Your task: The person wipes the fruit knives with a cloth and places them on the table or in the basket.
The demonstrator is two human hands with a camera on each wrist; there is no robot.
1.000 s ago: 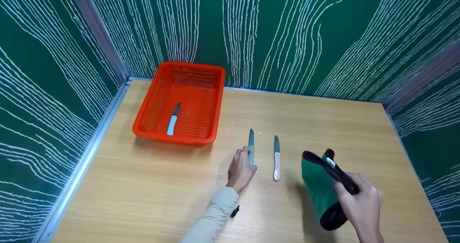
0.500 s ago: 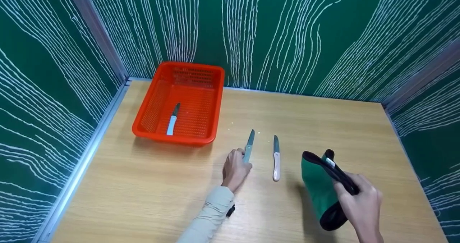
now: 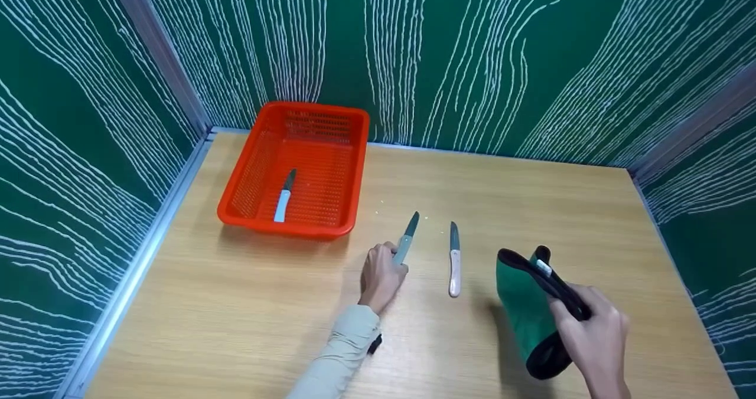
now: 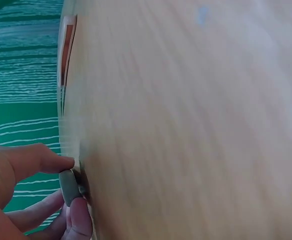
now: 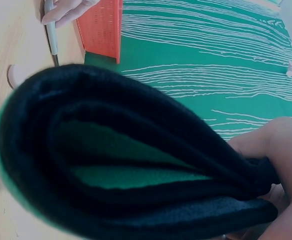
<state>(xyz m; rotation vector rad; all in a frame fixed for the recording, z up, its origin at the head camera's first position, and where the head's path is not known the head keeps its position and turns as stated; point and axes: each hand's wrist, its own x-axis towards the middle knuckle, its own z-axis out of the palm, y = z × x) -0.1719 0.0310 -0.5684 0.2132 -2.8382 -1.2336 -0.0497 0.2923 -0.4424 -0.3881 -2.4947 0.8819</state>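
Note:
My left hand (image 3: 381, 275) pinches a small knife (image 3: 403, 249) by its grey-green handle, blade pointing away and slightly right, low over the table. In the left wrist view the handle's end (image 4: 69, 187) shows between thumb and fingers. A second knife (image 3: 455, 266), with a pale pinkish handle, lies on the table to the right. My right hand (image 3: 593, 328) grips a folded green cloth (image 3: 520, 304) with thick black edging and a small white tag; its looped fold fills much of the right wrist view.
A red perforated plastic basket (image 3: 348, 210) stands at the back left, holding a knife with a light blue handle (image 3: 282, 205). Green walls (image 3: 449, 62) with wavy white lines enclose the wooden table (image 3: 236, 316) on three sides. Tiny white specks dot the tabletop near the blades.
My left hand has drawn the grey-green knife a little left and toward me, and its blade has turned to the right. The right hand and the cloth stay almost still.

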